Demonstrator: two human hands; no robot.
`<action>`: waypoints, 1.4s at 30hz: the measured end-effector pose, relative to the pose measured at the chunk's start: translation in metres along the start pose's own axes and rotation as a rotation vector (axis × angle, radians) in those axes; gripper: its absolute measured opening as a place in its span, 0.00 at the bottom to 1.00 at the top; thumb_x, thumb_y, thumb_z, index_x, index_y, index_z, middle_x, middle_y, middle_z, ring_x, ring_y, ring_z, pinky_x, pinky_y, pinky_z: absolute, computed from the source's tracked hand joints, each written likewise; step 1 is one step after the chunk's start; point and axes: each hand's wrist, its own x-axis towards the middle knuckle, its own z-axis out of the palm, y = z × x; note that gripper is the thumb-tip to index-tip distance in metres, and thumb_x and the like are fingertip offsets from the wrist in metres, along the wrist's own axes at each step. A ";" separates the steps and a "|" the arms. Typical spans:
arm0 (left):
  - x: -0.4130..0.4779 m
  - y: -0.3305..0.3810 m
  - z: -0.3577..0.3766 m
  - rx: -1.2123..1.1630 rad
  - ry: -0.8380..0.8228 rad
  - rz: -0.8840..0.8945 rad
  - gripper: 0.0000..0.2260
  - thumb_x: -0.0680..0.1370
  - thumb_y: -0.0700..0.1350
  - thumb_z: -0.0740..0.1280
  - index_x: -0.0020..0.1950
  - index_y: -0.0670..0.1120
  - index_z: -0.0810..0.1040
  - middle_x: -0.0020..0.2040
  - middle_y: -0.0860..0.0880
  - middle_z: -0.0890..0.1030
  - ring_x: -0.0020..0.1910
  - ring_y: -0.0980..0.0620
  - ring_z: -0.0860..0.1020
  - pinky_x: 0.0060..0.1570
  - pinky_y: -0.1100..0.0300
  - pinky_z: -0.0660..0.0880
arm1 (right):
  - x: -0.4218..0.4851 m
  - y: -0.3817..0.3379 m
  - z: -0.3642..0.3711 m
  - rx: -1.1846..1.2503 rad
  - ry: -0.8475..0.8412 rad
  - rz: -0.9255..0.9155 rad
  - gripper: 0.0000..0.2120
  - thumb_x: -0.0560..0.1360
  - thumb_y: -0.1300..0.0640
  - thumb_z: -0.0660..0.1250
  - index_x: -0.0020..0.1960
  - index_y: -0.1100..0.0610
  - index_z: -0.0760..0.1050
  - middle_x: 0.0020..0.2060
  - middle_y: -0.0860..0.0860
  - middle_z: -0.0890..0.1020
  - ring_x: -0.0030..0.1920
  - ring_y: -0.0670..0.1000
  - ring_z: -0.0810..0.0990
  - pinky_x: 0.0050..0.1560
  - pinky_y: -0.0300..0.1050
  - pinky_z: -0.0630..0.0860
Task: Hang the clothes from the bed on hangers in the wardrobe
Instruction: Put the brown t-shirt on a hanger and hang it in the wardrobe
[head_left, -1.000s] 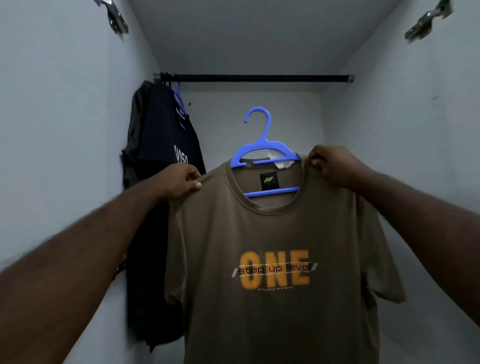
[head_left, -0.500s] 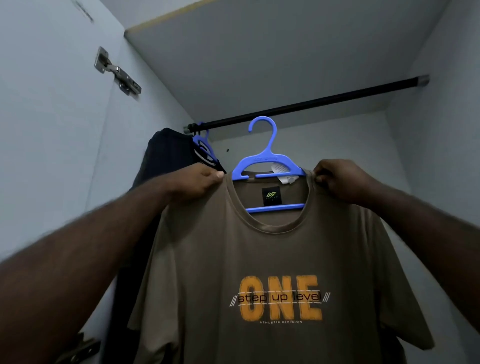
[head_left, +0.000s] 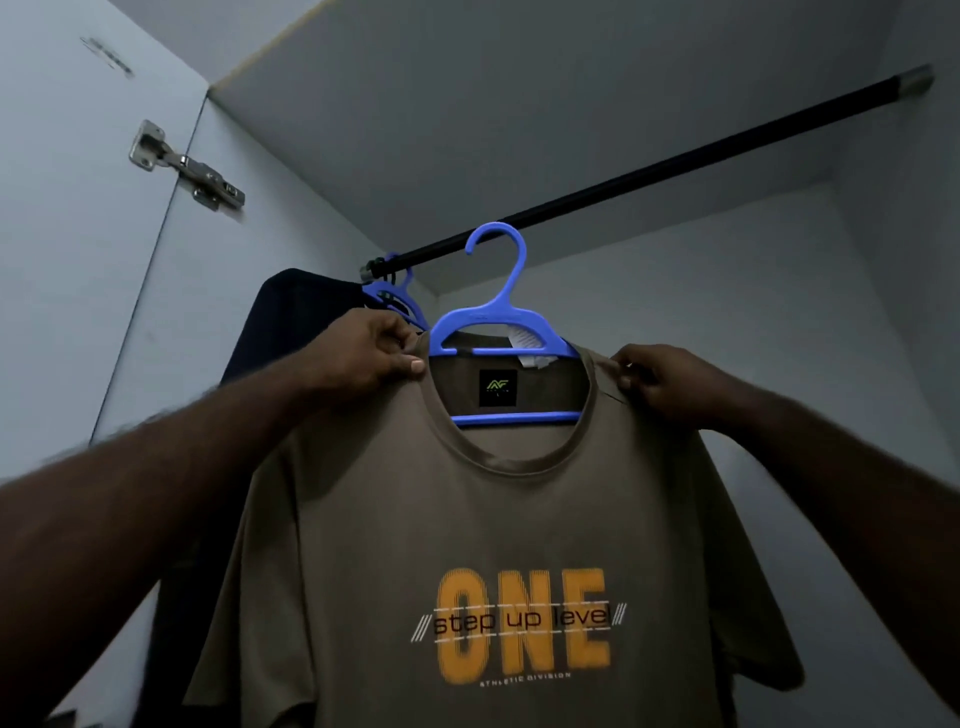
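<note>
An olive-brown T-shirt with orange "ONE" print hangs on a blue plastic hanger. My left hand pinches the shirt's left shoulder by the collar. My right hand pinches the right shoulder. The hanger's hook sits level with the black wardrobe rail, in front of it; whether it touches the rail I cannot tell.
A dark shirt hangs on another blue hanger at the rail's left end. The grey wardrobe walls close in on both sides. A metal door hinge sits on the left wall. The rail runs bare to the right.
Both hands have lifted the shirt and hanger up; the hook, below the rail before, now overlaps it. The view has tilted further upward.
</note>
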 end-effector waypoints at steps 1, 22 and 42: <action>-0.001 0.001 0.001 0.011 0.012 -0.019 0.06 0.73 0.41 0.75 0.45 0.44 0.80 0.45 0.42 0.84 0.44 0.47 0.81 0.53 0.50 0.77 | 0.003 0.003 0.004 -0.004 0.003 -0.012 0.10 0.81 0.59 0.60 0.61 0.53 0.75 0.54 0.49 0.77 0.53 0.49 0.74 0.50 0.44 0.68; 0.034 -0.030 -0.056 0.365 0.020 -0.198 0.05 0.71 0.44 0.77 0.44 0.47 0.83 0.43 0.48 0.83 0.44 0.52 0.80 0.44 0.58 0.76 | 0.102 0.018 0.065 0.082 0.098 -0.075 0.04 0.81 0.56 0.62 0.50 0.52 0.76 0.50 0.50 0.77 0.51 0.51 0.75 0.48 0.45 0.68; 0.089 -0.062 -0.081 0.956 0.093 0.044 0.31 0.69 0.52 0.78 0.69 0.46 0.74 0.64 0.43 0.74 0.64 0.45 0.72 0.55 0.61 0.66 | 0.199 0.007 0.156 0.122 0.101 0.028 0.08 0.82 0.61 0.56 0.54 0.58 0.74 0.55 0.56 0.77 0.52 0.52 0.72 0.50 0.43 0.65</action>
